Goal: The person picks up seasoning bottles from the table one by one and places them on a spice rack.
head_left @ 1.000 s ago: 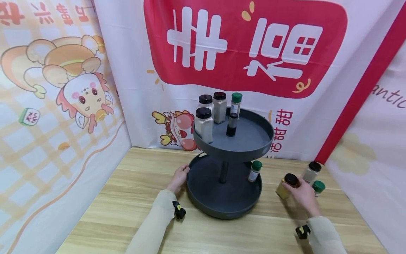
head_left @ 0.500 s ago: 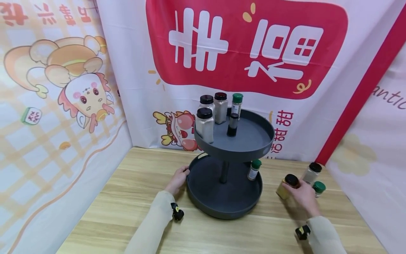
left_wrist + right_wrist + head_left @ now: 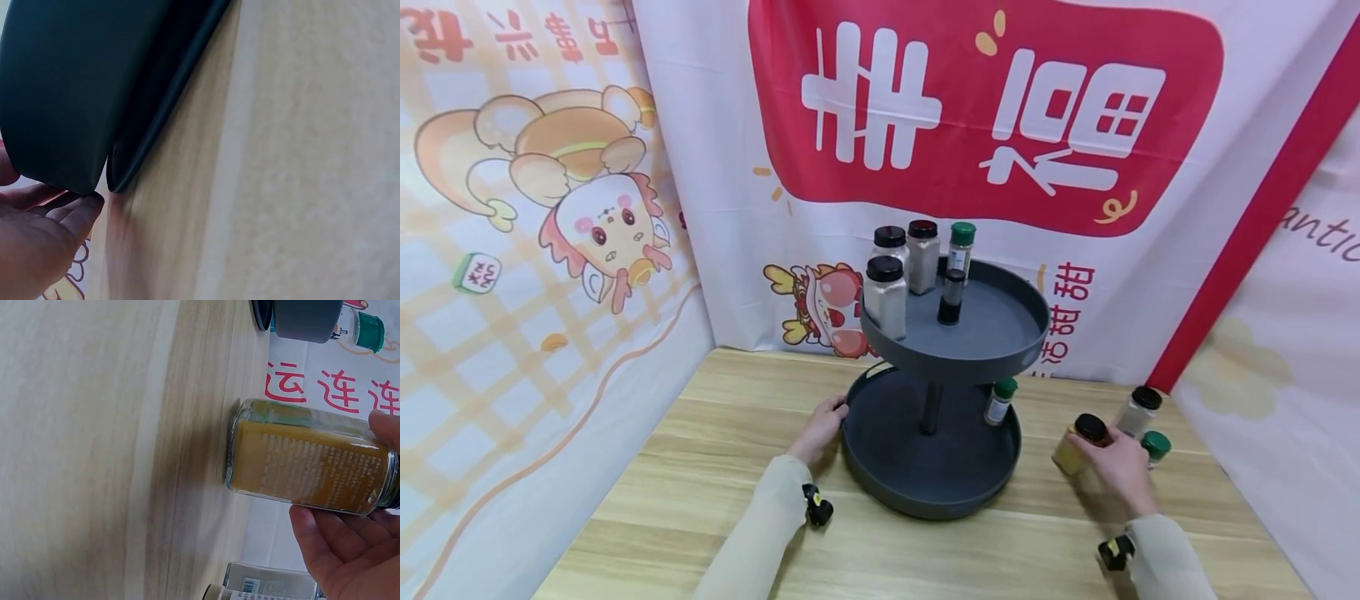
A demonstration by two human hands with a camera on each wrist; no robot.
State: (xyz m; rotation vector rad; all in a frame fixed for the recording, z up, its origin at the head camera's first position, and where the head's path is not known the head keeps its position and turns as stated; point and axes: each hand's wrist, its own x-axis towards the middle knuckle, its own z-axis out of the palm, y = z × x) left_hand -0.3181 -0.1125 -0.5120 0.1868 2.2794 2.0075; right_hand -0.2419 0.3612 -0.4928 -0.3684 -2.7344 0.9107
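Note:
My right hand [image 3: 1122, 468] grips a square glass spice jar [image 3: 1070, 455] with a black lid. Yellow-brown powder fills most of the jar, and its base is at the tabletop in the right wrist view, thumb on one side and fingers on the other. My left hand [image 3: 822, 429] holds the left edge of the lower tray of a dark two-tier spice rack [image 3: 925, 500], its thumb and fingers on either side of the wall [image 3: 62, 94]. A green-capped bottle [image 3: 998, 403] stands in the lower tray's right part.
On the upper tray [image 3: 1000, 329] stand black-lidded white jars [image 3: 886, 300], a green-capped bottle [image 3: 961, 246] and a small dark bottle [image 3: 951, 300]. Just beyond my right hand are a black-lidded jar [image 3: 1138, 410] and another green-capped bottle [image 3: 1155, 447]. Printed cloth [image 3: 722, 208] hangs behind the table.
The green-capped bottle in the lower tray has shifted slightly left behind the upper tray. Both hands keep nearly the same places, and the view has shifted a little.

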